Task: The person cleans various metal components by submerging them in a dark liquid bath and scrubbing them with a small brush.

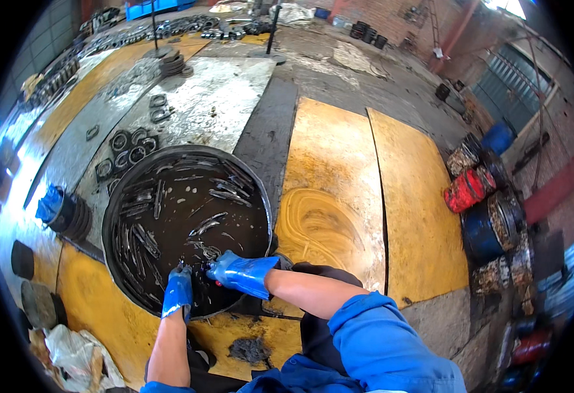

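Two gloves at work, left hand point(179, 290) and right hand point(240, 272), over one round tub point(108, 229)! Each grip's opening and hold, can't tell; inside, over a dozen dark strips point(145, 241).

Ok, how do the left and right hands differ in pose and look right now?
The left hand points up the picture, away from the body; the right hand points leftward, across it.
Behind the left hand, only a bit of blue sleeve shows at the lower edge; behind the right hand, a large stretch of sleeve is visible.
Both wear shiny blue gloves and are over the near part of the round tub.
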Motion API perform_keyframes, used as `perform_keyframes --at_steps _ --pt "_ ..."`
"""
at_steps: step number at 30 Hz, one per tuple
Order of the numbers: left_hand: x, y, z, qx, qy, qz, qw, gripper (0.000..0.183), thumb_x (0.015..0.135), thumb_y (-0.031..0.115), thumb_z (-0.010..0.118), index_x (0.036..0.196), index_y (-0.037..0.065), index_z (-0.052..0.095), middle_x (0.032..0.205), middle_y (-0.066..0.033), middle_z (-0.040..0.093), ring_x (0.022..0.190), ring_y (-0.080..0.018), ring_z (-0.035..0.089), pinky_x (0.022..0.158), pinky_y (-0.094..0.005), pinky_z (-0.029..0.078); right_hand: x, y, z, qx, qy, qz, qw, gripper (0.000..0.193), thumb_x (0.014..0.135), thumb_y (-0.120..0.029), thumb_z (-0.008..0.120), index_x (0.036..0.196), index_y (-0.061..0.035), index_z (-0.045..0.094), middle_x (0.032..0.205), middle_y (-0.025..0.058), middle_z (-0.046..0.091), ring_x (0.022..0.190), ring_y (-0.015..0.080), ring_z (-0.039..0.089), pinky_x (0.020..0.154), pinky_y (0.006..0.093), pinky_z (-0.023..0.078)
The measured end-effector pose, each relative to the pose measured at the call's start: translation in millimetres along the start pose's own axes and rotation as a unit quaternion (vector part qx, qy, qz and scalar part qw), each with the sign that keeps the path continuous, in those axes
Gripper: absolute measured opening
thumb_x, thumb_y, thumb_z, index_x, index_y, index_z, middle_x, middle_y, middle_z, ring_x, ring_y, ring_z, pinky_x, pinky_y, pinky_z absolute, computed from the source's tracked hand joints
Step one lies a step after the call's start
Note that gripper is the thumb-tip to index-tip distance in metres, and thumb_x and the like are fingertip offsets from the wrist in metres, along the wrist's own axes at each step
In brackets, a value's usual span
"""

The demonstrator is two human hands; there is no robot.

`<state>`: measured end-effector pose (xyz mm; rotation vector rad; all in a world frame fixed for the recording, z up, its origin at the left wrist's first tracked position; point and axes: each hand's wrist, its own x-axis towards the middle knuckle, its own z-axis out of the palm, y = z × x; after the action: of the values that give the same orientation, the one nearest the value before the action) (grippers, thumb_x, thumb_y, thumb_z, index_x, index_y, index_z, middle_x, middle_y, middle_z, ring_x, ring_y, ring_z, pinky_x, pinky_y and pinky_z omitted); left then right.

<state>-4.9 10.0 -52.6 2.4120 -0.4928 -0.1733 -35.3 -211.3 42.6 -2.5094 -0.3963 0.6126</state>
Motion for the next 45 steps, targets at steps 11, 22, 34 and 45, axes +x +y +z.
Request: perform_keyframes --at_steps 11,22,34,45 --pt "-1.5 23.4 7.1 -0.491 -0.03 -0.277 0.826 0.029 0.102 0.014 0.059 0.127 0.002 0.065 0.094 -0.0051 0.067 0.077 -0.0162 0.057 0.069 -0.0313 0.05 19.9 19.0 36.9 -0.224 -0.004 -0.153 0.962 0.023 0.081 -0.024 0.074 0.098 -0.0095 0.081 0.094 0.0117 0.077 0.09 0.0331 0.074 0.077 0.048 0.056" --pt "-11.0 59.5 -10.5 -0.454 -0.023 -0.227 0.861 0.03 0.105 0.014 0.056 0.13 -0.001 0.062 0.106 -0.0039 0.068 0.094 -0.0145 0.061 0.086 -0.0282 0.052 -10.8 22.6 29.7 -0.205 0.113 -0.208 0.95 0.017 0.081 -0.024 0.073 0.086 -0.0087 0.078 0.084 0.013 0.074 0.081 0.0336 0.073 0.073 0.0483 0.055" --pt "-22.2 50.3 -11.3 -0.258 -0.059 -0.04 0.964 0.027 0.095 0.011 0.055 0.116 0.002 0.068 0.109 -0.0162 0.071 0.098 -0.0323 0.065 0.094 -0.0397 0.052 -48.9 1.2 -29.3 0.035 0.023 -0.022 0.999 0.028 0.081 -0.023 0.069 0.101 -0.0061 0.081 0.096 0.0205 0.077 0.089 0.0348 0.074 0.081 0.0463 0.058" --pt "-15.3 59.8 -16.5 -0.347 -0.095 -0.252 0.898 0.032 0.105 0.025 0.058 0.128 0.004 0.068 0.111 -0.0016 0.07 0.098 -0.0116 0.061 0.088 -0.0282 0.049 -16.3 25.1 -22.9 -0.09 -0.081 -0.14 0.983 0.036 0.086 -0.012 0.063 0.121 -0.0106 0.07 0.111 0.0146 0.074 0.102 0.0386 0.071 0.088 0.0461 0.057"
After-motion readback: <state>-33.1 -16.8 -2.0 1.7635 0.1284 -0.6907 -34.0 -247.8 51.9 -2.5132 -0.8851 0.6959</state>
